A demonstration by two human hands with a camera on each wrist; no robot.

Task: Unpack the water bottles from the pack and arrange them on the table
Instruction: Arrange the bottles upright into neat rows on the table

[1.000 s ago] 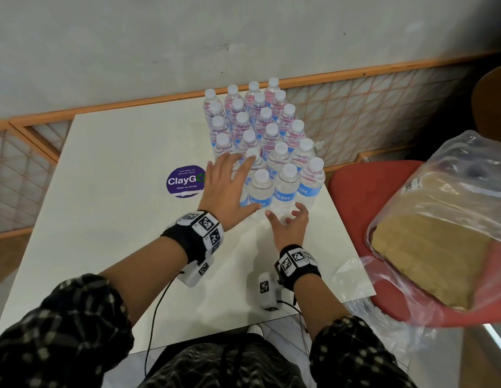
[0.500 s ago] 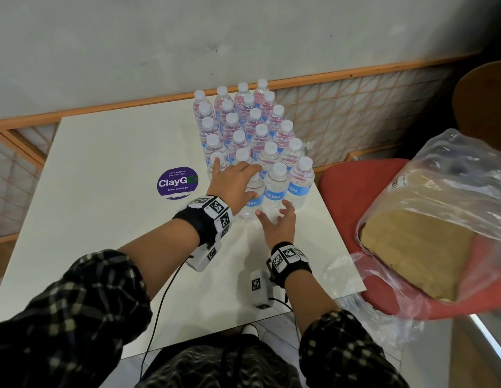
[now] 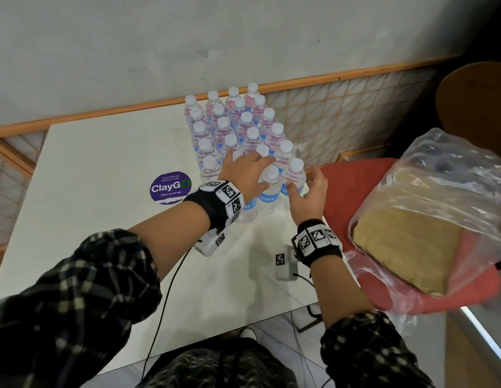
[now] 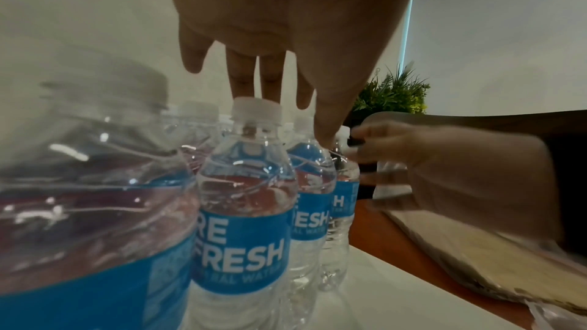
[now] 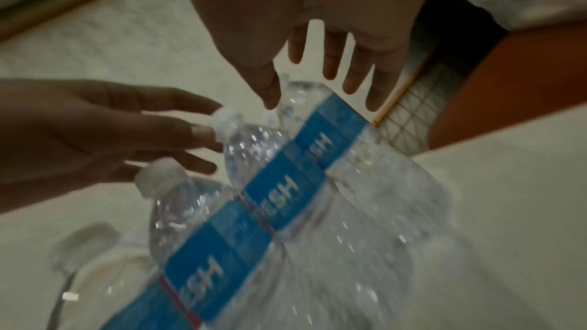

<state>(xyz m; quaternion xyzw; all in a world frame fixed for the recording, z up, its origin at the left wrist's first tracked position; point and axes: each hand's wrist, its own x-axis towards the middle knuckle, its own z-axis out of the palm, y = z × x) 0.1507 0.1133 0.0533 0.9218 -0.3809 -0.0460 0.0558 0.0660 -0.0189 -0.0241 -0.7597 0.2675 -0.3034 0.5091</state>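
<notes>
Several clear water bottles (image 3: 245, 119) with white caps and blue labels stand upright in a tight block on the right half of the white table (image 3: 103, 197). My left hand (image 3: 245, 172) lies over the caps of the near rows with its fingers spread and straight. The left wrist view shows its fingertips (image 4: 270, 84) just above a cap and the thumb touching a bottle's neck. My right hand (image 3: 308, 191) is open, fingers spread, at the right side of the nearest right bottle (image 3: 295, 175). The blurred right wrist view shows the bottles (image 5: 286, 185) under its open fingers (image 5: 330, 64).
The torn clear plastic wrap (image 3: 445, 177) with its cardboard tray (image 3: 406, 247) lies on a red chair (image 3: 353, 186) right of the table. A purple sticker (image 3: 170, 187) marks the table left of the bottles. A wooden lattice rail (image 3: 341, 116) runs behind them.
My left hand has slid forward onto the caps of the near bottles. My right hand has moved from the front of the block round to its right side.
</notes>
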